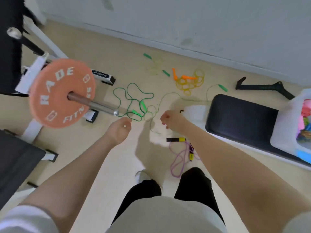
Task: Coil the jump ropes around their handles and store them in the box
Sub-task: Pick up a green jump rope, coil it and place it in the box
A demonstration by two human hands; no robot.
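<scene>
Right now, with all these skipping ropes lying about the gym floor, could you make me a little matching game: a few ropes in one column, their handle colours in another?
Ropes:
1. yellow rope coiled near the wall
2. purple rope by the person's feet
3. dark green rope beside the barbell end

Handle colours:
A. black and yellow
B. light green
C. orange

Pairs: 1-C, 2-A, 3-B

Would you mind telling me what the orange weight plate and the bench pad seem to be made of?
The orange weight plate looks like matte rubber, judging by its dull, even colour and raised white lettering, though coated metal is possible. The bench pad appears to be black vinyl or leather-like upholstery: smooth, with rounded edges and a faint sheen.
</scene>
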